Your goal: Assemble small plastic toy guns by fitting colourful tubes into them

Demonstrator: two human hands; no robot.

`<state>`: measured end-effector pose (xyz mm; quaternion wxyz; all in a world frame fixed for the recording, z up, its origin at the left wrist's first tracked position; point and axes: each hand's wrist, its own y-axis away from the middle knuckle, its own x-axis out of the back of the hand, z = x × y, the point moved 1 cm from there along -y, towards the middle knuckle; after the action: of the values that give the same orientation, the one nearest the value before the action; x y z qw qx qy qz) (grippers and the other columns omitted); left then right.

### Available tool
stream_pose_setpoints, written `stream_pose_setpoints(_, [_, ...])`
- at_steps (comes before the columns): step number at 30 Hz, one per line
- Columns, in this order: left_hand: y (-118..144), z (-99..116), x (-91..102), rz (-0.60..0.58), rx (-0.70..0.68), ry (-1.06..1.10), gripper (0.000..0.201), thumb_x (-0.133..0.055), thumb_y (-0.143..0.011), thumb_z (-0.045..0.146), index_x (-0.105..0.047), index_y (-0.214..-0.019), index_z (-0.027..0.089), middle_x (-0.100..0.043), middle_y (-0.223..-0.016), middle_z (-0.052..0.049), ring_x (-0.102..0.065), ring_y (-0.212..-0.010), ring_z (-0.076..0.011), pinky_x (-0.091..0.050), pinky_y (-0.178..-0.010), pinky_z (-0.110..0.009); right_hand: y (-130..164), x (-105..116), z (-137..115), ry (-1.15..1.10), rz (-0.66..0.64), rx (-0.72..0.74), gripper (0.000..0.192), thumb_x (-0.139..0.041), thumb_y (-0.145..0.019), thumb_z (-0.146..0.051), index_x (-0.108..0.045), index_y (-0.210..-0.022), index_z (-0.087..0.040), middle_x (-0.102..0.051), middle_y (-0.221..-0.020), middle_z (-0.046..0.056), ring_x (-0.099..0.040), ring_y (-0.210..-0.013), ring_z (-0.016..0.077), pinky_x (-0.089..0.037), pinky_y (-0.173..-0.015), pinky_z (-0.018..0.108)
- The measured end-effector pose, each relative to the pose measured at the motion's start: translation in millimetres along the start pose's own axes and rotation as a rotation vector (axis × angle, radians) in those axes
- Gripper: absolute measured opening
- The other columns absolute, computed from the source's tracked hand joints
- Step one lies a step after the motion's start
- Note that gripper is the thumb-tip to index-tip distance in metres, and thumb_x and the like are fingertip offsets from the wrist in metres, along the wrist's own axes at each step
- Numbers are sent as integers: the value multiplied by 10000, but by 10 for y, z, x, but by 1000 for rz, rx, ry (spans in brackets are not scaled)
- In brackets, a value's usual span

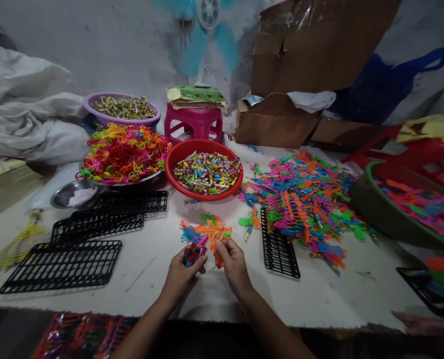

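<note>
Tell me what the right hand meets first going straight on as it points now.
Right hand: likely the orange plastic pieces just ahead on the table; height above them is hard to judge from one view.

Dim, grayish shot, murky corners
Left hand [184, 267] and right hand [232, 259] look fairly clear, but the wide lens stretches the edges and the green basin [364, 197] goes soft. Fan blades [194, 52] are a blue smear. The white tabletop [150, 296] (one of the brighter patches) carries faint shadows under the red basin [203, 196], and glare streaks the cardboard box [315, 50].
</note>
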<state>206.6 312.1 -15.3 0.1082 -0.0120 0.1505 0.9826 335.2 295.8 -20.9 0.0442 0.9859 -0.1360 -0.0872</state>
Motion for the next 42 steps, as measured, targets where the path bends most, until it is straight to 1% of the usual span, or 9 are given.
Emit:
stream_pose_setpoints(4, [10, -15, -29, 0, 24, 37, 360, -683, -606, 400, -527, -796, 138, -552, -530, 30, -424, -377, -61, -259, -358, -164, 16, -17, 3, 40, -14, 10, 318, -549, -747, -462, -457, -654, -173, -428, -513, -53, -382, -436, 74, -321, -411, 192])
stream_pose_setpoints(9, [3, -12, -41, 29, 48, 65, 408, -705, -565, 421, -553, -809, 132, -560, -519, 23, -488, -426, -95, -333, -412, -181, 12, 1, 26, 62, -14, 9, 315, -537, -756, -463, -464, -660, -172, -420, -522, -49, -371, -444, 76, -312, -412, 192])
stream_pose_setpoints(15, [-28, 16, 37, 63, 67, 81, 474, -679, -582, 474, -556, -874, 121, -550, -482, 23, -371, -337, -66, -248, -355, -179, 10, 44, 78, 186, 12, 68, 308, -540, -764, -464, -495, -663, -176, -438, -536, -37, -383, -469, 89, -323, -439, 207])
stream_pose_setpoints(18, [-36, -5, 39, 38, 63, 94, 460, -701, -570, 443, -559, -864, 119, -559, -527, 13, -451, -407, -91, -325, -406, -189, 15, 39, 68, 202, 21, 74, 318, -532, -767, -475, -489, -659, -179, -441, -539, -35, -393, -471, 93, -328, -441, 211])
stream_pose_setpoints(22, [-35, -62, 0, 8, 0, 123, 367, -701, -588, 384, -562, -819, 136, -570, -665, 7, -512, -519, -103, -423, -537, -220, 6, 9, 76, 115, -11, 37, 325, -494, -788, -489, -453, -681, -185, -398, -506, -59, -359, -425, 80, -318, -417, 205])
stream_pose_setpoints(28, [-40, -93, -12, 20, -55, -2, 301, -687, -605, 354, -579, -785, 138, -563, -652, 7, -499, -540, -108, -426, -528, -212, 18, 3, 165, 141, -11, 53, 321, -475, -803, -492, -445, -699, -190, -384, -520, -65, -343, -421, 73, -295, -405, 196])
stream_pose_setpoints(35, [-49, -117, -3, 27, -144, -107, 274, -687, -610, 318, -621, -808, 141, -623, -782, -52, -555, -734, -174, -440, -664, -240, 39, 8, 158, 266, 40, 120, 299, -463, -810, -480, -473, -716, -196, -478, -598, -21, -431, -530, 113, -347, -487, 220])
stream_pose_setpoints(39, [5, -140, -18, 39, -183, -136, 249, -671, -630, 335, -633, -793, 151, -606, -737, -41, -542, -691, -165, -428, -638, -234, 111, -43, 150, 324, 78, 169, 277, -446, -820, -459, -462, -714, -204, -516, -656, 1, -473, -609, 139, -375, -569, 245])
stream_pose_setpoints(42, [52, -165, -37, 38, -278, -202, 181, -659, -646, 323, -633, -726, 162, -551, -664, -15, -506, -628, -142, -404, -588, -216, 189, -106, 220, 325, 148, 168, 273, -421, -830, -453, -432, -697, -214, -504, -638, -3, -471, -592, 143, -369, -566, 252])
